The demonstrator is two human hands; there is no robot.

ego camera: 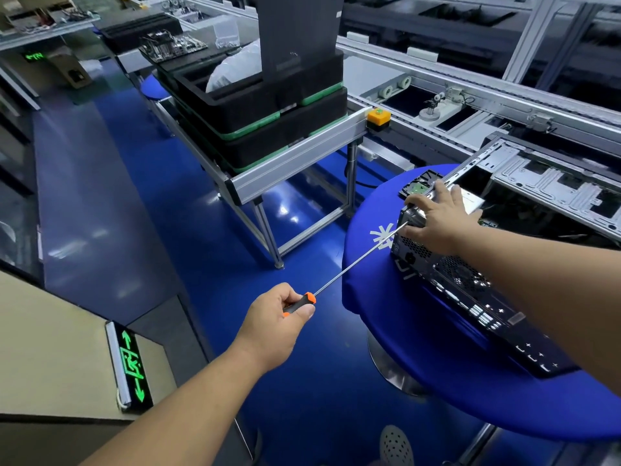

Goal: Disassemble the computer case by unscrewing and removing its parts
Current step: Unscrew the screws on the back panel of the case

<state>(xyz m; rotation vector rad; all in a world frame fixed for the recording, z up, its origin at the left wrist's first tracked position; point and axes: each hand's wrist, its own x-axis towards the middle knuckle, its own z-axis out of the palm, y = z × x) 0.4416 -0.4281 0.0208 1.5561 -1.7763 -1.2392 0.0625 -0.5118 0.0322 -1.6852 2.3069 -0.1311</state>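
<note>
Head view: the computer case (470,290) lies on a round surface (369,264) draped in blue cloth, its perforated rear panel with ports turned toward the camera. The case's right portion runs under the person's right forearm and is partly hidden there; its far end is cut off by the frame edge.

The left hand (279,317) holds a screwdriver (336,274) with its fingers curled round the orange-and-black handle, thumb along the top; most of the handle is hidden inside this grip. The long thin shaft slants up and to the right, and its tip reaches the upper left corner of the case's rear panel. The exact point of contact is too small to make out, and no screw can be discerned.

The right hand (433,216) lies on top of the case at that same corner, fingers spread and fairly straight, pressing down rather than closing on anything. What sits under its palm is hidden. Just beyond its fingers a small black part with a green patch (418,185) lies on the cloth, partly covered.

To the left stands an aluminium-framed conveyor (295,159) carrying stacked black trays (255,116) with green edges. A yellow push button (378,117) sits at its corner. A perforated shoe (396,445) shows at the bottom edge.
</note>
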